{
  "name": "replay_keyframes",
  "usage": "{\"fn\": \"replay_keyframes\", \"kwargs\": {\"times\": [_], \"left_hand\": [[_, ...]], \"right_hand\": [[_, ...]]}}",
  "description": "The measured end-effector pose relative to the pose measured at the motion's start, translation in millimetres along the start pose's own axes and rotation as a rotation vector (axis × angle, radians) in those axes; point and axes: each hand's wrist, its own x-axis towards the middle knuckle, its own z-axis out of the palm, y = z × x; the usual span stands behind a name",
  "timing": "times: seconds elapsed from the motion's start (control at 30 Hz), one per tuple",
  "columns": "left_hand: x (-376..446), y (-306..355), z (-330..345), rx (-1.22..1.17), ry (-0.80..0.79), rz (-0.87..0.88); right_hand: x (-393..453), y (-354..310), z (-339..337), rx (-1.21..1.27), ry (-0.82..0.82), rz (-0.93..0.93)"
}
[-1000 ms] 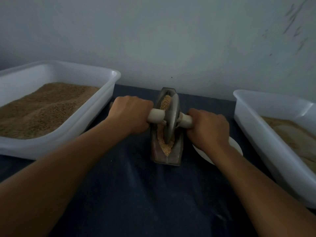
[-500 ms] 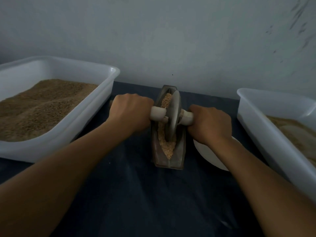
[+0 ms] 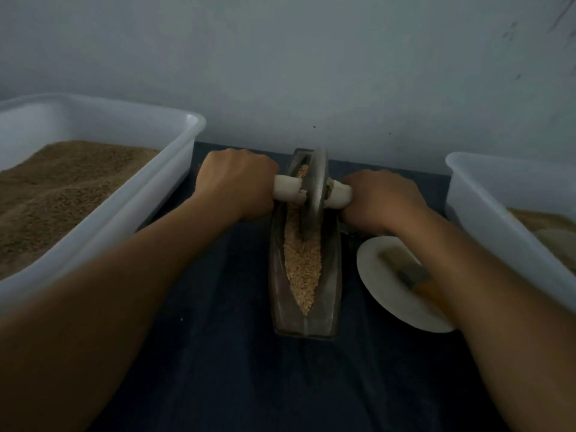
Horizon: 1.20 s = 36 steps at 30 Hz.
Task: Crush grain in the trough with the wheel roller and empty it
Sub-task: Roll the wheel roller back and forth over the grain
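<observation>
Now the wheel roller (image 3: 314, 191) sits nearer the trough's (image 3: 307, 322) far end than a second ago, leaving grain (image 3: 303, 266) exposed behind it. Left hand (image 3: 237, 185) and right hand (image 3: 381, 198) each hold a tight grip around its white axle handles, so crushing likely continues on the worktop (image 3: 218, 353).

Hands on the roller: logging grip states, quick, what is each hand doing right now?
Left hand: closed around the left white handle of the grey metal wheel roller.
Right hand: closed around its right white handle.
</observation>
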Motion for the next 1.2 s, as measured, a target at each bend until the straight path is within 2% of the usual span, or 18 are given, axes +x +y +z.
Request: {"fn": "replay_keyframes", "kwargs": {"times": [0.13, 0.2, 0.77, 1.03, 1.2], "left_hand": [[6, 1, 0, 0.007, 0.013, 0.0], [5, 1, 0, 0.001, 0.013, -0.003], [-47, 10, -6, 0.001, 0.086, -0.041], [-66, 16, -6, 0.05, 0.203, -0.033], [-59, 16, -4, 0.08, 0.193, -0.032]], "right_hand": [[7, 1, -3, 0.056, -0.101, 0.008], [7, 0, -5, 0.053, -0.097, 0.009], [-63, -20, 7, -0.014, 0.303, 0.01], [-84, -25, 11, -0.025, 0.398, 0.005], [-77, -23, 14, -0.034, 0.378, 0.035]]}}
